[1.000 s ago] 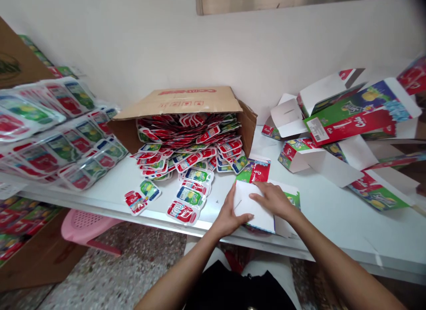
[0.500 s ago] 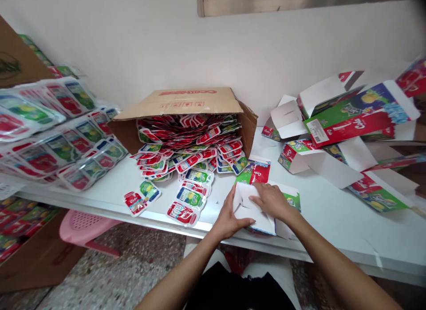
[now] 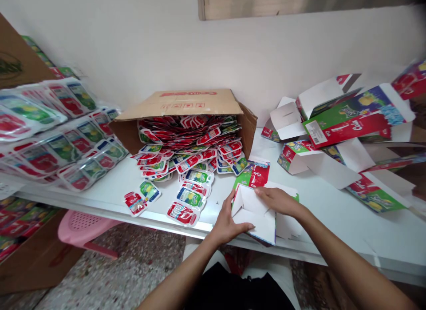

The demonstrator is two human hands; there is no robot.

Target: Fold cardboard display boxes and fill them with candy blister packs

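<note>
A small printed carton (image 3: 256, 214) stands at the table's front edge, its white folded end flaps facing up. My left hand (image 3: 228, 223) grips its left side, the thumb lying along the near edge of the flaps. My right hand (image 3: 278, 201) rests at the carton's far right corner, thumb on the white flaps and fingers over the side, some of them hidden. Behind the carton lies a red and green printed carton panel (image 3: 259, 173). To the left are joined strips of bottle-shaped sachets (image 3: 191, 198) and two loose sachets (image 3: 149, 191).
A brown cardboard box (image 3: 196, 101) on its side spills sachets at the back. Unfolded cartons (image 3: 353, 119) pile up on the right. Sachet strips (image 3: 63, 145) are stacked at left, above a pink plastic stool (image 3: 88, 230).
My right hand has shifted from the middle of the flaps to the carton's far right corner. The flaps now lie flatter, and the carton has tilted slightly.
</note>
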